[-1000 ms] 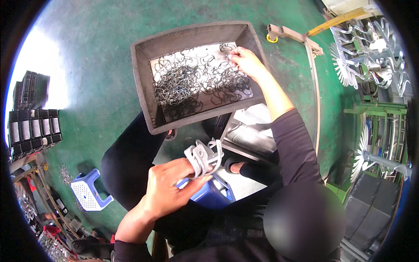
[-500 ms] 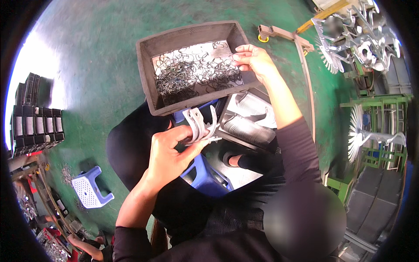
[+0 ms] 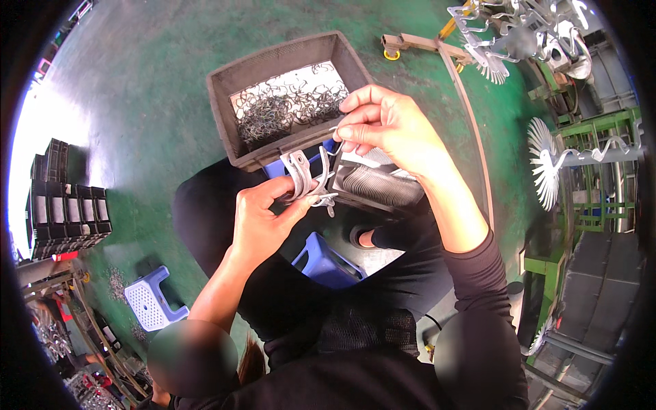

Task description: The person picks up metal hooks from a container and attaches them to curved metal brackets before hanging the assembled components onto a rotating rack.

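My left hand (image 3: 263,213) is closed on a few curved grey metal brackets (image 3: 299,176), some with holes in their ends, held upright above my lap. To its right, my right hand (image 3: 400,133) pinches a thin bent wire hook (image 3: 335,146) between thumb and fingers, close beside the brackets' upper ends. Whether the hook touches a bracket I cannot tell. Beyond both hands stands a dark grey plastic bin (image 3: 273,55). Many loose wire hooks (image 3: 265,117) lie heaped inside it on a pale lining.
Beneath my right hand, a tray holds stacked ribbed metal parts (image 3: 383,183). A blue stool (image 3: 320,263) is between my legs, another (image 3: 149,301) at left. Black crates (image 3: 68,212) stand far left. A metal frame (image 3: 471,130) and hanging metal parts (image 3: 543,160) are at right.
My right hand has come back from the bin's right side toward the brackets, now with a wire hook in its fingers. The left hand still holds the brackets. The view has shifted slightly.
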A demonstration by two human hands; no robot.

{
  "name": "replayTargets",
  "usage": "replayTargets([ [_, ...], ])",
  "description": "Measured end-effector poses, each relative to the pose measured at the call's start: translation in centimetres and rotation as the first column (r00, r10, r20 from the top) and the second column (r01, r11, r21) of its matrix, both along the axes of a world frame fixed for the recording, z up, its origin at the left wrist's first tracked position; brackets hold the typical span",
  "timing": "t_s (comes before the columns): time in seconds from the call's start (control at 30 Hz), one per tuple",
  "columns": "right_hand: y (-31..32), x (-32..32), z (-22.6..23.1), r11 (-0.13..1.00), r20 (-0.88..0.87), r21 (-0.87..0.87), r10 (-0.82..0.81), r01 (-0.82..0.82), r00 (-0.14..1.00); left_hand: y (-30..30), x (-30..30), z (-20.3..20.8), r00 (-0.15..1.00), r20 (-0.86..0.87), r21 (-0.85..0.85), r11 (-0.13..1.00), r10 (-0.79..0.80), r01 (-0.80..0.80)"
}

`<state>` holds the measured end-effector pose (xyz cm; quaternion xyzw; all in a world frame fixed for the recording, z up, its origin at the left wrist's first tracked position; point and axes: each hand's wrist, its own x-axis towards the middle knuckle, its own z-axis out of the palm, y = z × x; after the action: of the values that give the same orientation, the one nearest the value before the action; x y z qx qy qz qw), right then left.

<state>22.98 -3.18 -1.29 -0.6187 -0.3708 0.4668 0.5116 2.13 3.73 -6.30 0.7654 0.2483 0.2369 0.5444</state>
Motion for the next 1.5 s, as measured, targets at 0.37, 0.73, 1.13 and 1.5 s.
replayTargets([
  [0.37, -3.9, -6.2, -1.1, 0.899, -0.085, 0.313, -0.295, 0.307, 0.952, -1.0, -1.9, 1.4, 0.991, -0.045, -0.058, 0.991, -0.127, 0.125],
  [0.73, -7.1, -9.9, -2.7, 0.771, 0.174, 0.535, -0.499, 0.344, 0.849, 1.6, -2.7, 1.7, 0.986, 0.117, -0.517, 0.855, 0.119, -0.042],
  [1.13, -6.8, -9.2, -4.4, 0.797, 0.285, 0.490, -0.528, 0.352, 0.800, -0.2, -1.0, 4.8, 0.983, 0.157, -0.234, 0.971, 0.093, -0.054],
  [1.5, -5.4, -9.0, -5.3, 0.793, 0.265, 0.429, -0.569, 0.433, 0.779, -0.9, -0.2, 5.2, 0.984, 0.158, -0.191, 0.980, 0.086, -0.055],
])
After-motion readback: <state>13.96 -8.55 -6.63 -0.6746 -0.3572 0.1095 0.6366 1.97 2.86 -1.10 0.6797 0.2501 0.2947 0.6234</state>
